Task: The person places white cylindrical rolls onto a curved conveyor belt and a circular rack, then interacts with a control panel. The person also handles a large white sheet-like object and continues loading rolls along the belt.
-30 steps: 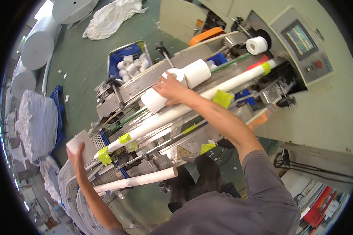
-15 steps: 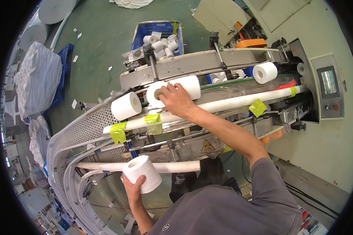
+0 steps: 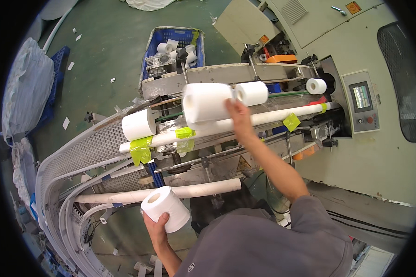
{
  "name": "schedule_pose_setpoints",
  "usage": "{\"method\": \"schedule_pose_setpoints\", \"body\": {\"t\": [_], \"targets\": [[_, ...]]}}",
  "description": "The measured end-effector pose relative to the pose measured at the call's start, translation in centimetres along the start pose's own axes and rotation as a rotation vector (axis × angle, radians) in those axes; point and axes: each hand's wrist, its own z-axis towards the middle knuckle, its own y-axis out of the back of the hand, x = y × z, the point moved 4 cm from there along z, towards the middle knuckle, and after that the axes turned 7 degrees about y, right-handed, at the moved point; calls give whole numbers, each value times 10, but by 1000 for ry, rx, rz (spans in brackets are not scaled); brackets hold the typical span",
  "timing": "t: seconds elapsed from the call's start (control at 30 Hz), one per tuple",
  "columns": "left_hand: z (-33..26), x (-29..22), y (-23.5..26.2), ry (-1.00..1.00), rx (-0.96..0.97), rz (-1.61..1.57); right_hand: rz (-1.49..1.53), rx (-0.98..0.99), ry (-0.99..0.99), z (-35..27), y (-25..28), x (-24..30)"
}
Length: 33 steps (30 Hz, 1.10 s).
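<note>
Left hand grips 1 roll off the conveyor, blurred right hand seemingly pinches another roll, 3 rolls remaining there.

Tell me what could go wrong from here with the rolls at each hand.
The left hand holds the lower white roll with floor showing beyond it; if that one-handed grip loosened, the roll could drop.

The right hand is at one end of the blurred roll, which might tip or slip.

The neighbouring roll sits close to that end and could get knocked.
</note>
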Motion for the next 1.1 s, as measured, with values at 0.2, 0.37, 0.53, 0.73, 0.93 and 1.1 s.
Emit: {"method": "schedule_pose_setpoints", "body": {"t": [0.2,0.37,0.53,0.73,0.93,1.1], "targets": [[2,5,12,-5,32,56,-92,-384,138,41,166,14],[9,10,24,7,42,40,-646,-100,-215,98,177,-45],[5,8,32,-5,16,48,-1127,56,178,106,63,-53],[-1,-9,8,-46,13,-44,-687,449,639,-15,-56,-5],[14,-24,-69,-210,220,1,-471,978,345,-138,-38,34],[-28,-104,-168,-1092,18,632,-655,545,236,-174,98,41]]}}
